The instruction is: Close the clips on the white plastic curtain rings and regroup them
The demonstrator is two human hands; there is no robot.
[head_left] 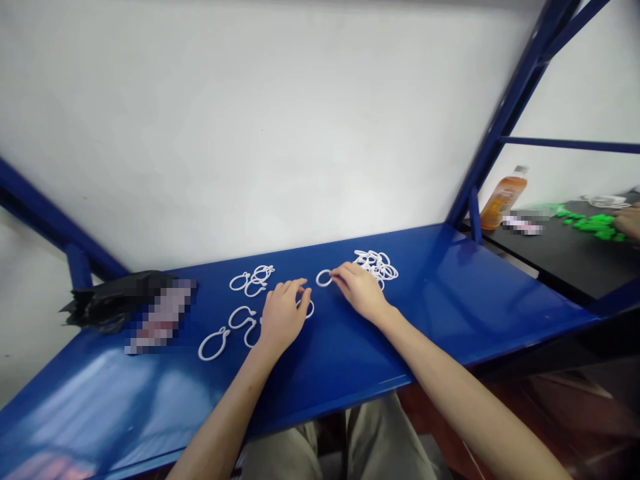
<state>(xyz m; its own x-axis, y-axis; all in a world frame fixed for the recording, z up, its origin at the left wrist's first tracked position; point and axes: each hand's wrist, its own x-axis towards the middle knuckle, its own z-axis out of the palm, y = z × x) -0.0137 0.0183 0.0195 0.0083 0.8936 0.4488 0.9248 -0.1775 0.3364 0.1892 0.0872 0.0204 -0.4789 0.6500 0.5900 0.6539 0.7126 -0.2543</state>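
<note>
White plastic rings with small eyelets, like curtain rings, lie on the blue table [345, 360]. My right hand [363, 288] pinches one white ring [324, 278] between thumb and fingertips. Just behind that hand is a heap of white rings [383, 267], partly covered by it. My left hand [284, 312] hovers palm down over the table, fingers curved and thumb apart. Another ring [313, 309] shows beside its thumb, partly hidden; I cannot tell whether they touch. To its left are several loose rings [213, 345] and a small cluster of rings [240, 283].
A black plastic bag [115, 297] and a blurred-out packet [163, 317] lie at the left. Blue frame posts [500, 113] flank the table, with a white wall behind. On a dark table at right are an orange drink bottle [504, 199], green pieces [600, 225] and another person's hand [629, 220].
</note>
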